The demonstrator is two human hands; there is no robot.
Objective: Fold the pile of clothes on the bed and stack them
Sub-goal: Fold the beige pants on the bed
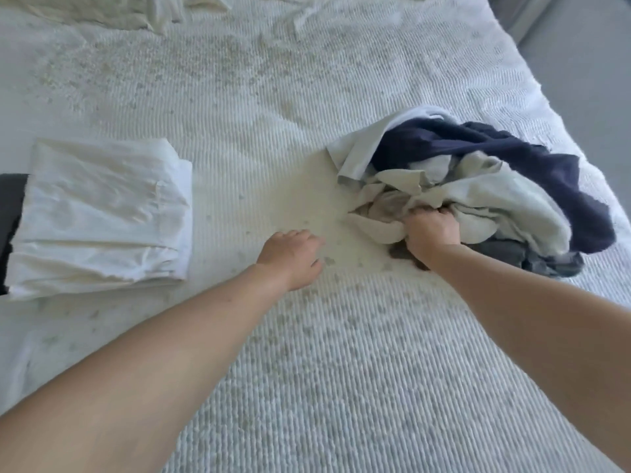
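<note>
The person leans over a bed (239,165) covered in a white ribbed bedspread, both bare forearms reaching forward. The right hand (431,230) has its fingers curled into a beige crumpled garment (386,206) at the near left edge of the pile of clothes (478,192), gripping a bunch of the fabric. The pile sits on the right side of the bed and holds a navy blue garment (512,155) draped over the top and far side, a white piece (362,148) at the far left, pale cloth in the middle and a grey item (532,257) at the near right. The left hand (292,257) hovers palm down just above the bedspread, left of the pile, fingers loosely bent and holding nothing. Well apart on the left side lies a folded white cloth (102,213), flat on the bed, with a dark object (10,213) at its left edge.
</note>
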